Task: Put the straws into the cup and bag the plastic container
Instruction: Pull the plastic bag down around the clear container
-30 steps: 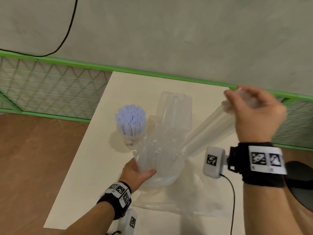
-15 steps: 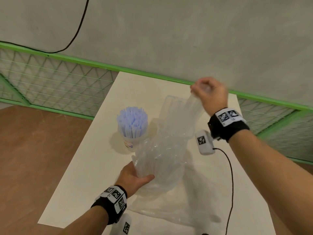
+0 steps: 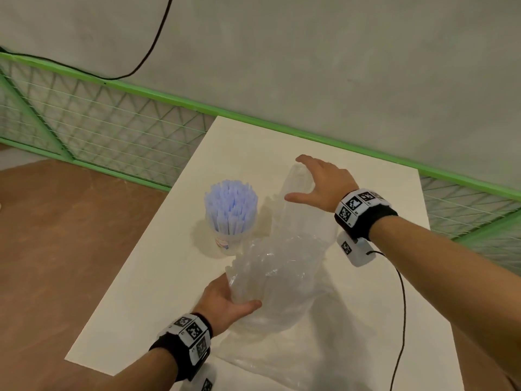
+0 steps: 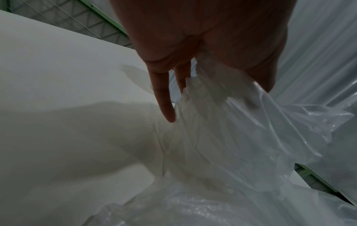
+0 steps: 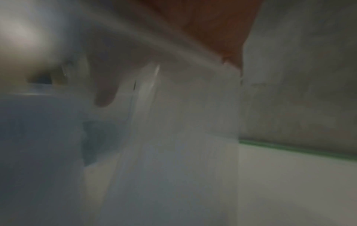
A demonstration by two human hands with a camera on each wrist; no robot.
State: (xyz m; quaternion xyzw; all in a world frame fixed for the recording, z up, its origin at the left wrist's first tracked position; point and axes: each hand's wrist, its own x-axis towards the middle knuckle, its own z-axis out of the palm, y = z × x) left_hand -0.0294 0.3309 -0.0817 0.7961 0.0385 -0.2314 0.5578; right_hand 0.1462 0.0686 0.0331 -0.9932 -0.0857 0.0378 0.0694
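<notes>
White table [image 3: 366, 306], straws [image 3: 231, 203] in cup [image 3: 225, 245], left hand [image 3: 225, 300] gripping bag [image 3: 279, 280]

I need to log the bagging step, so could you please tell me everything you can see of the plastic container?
The plastic container is tall, clear and looks like thin rigid plastic. It stands tilted on the white table, its lower end inside the crumpled clear bag. The right hand is spread over its top end; the left hand grips the bag's mouth. It looks empty.
</notes>
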